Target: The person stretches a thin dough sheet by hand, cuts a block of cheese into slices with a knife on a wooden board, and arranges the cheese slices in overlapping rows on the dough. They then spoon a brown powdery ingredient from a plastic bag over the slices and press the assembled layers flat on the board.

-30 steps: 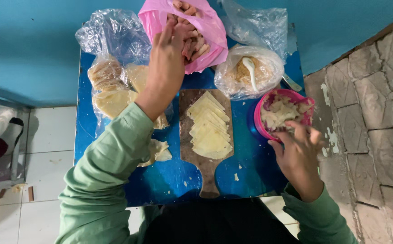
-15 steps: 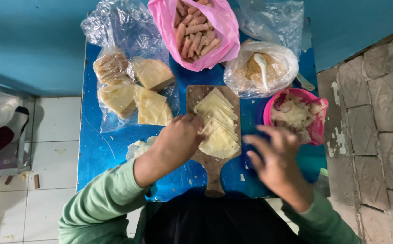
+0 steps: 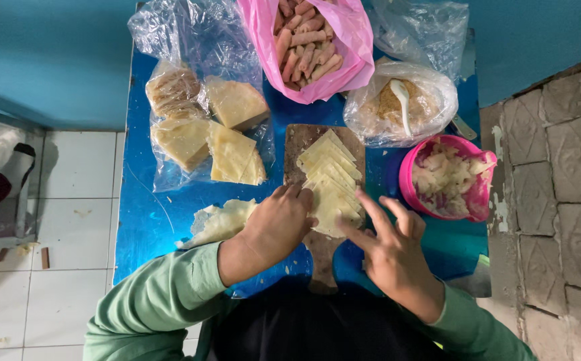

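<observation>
Table top [image 3: 143, 220]: glossy blue, smooth; cutting board [image 3: 320, 254]: matt wood, worn; clear bags [image 3: 183, 40]: thin, crinkled, shiny plastic; pink bag [image 3: 354, 40]: glossy plastic film; pink bowl [image 3: 407, 177]: smooth plastic; sleeves [image 3: 150, 307]: matt green cloth; wall [image 3: 557, 200]: rough stone.

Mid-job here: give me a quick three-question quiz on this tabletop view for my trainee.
1. True or false: both hands are at the pale wrapper sheets on the wooden board.
2. What lies in the pink bag? A) rolled brown sticks B) pale sheets C) chopped filling
3. What colour is the bowl of chopped filling?

Key:
1. True. The left hand rests on the stack's near edge; the right hand touches it with spread fingers.
2. A
3. Pink
</observation>
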`<state>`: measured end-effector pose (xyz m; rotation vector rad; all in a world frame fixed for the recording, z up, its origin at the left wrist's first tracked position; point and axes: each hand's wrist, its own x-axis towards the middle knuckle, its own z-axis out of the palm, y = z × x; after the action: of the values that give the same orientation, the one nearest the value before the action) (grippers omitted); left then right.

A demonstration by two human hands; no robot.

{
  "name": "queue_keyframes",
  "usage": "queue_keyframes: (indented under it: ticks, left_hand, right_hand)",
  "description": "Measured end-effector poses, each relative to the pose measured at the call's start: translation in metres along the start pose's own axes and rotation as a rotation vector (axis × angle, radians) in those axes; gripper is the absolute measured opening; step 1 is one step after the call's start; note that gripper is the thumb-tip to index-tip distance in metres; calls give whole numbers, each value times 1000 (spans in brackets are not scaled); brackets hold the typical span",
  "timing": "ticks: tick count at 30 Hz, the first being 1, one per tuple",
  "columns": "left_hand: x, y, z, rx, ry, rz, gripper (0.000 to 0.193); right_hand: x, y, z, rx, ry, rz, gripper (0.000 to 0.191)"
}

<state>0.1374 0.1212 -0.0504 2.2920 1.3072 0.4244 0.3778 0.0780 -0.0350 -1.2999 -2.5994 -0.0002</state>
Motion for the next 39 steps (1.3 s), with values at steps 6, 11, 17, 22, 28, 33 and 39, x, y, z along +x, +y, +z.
queue_keyframes:
  ticks: [6,11,17,22,28,33,39]
  left_hand:
    - [0,3,-5,-68,-30,-79,33]
    - [0,2,-3,-84,-26,-69,31]
    - [0,4,-1,-36,-30,-49,26]
    - [0,5,-2,-12,-31,-90,24]
    - [-2,3,2,-18,-24,-129,27]
    - [-1,2,5,28,-6,-113,27]
    - [-1,4,1,-39,-48,-150,22]
  right_hand:
    - [0,-7,2,-274,-20,-2,66]
    - [2,18,-24,-124,-22,-2,50]
    - [72,95,-34,-65,252,146,9]
    - [112,118,-27,-97,143,190,22]
    - [123,141,-18,-82,188,269,15]
    - [131,146,-5,-90,285,275,6]
    - [123,146,-6,8,285,287,7]
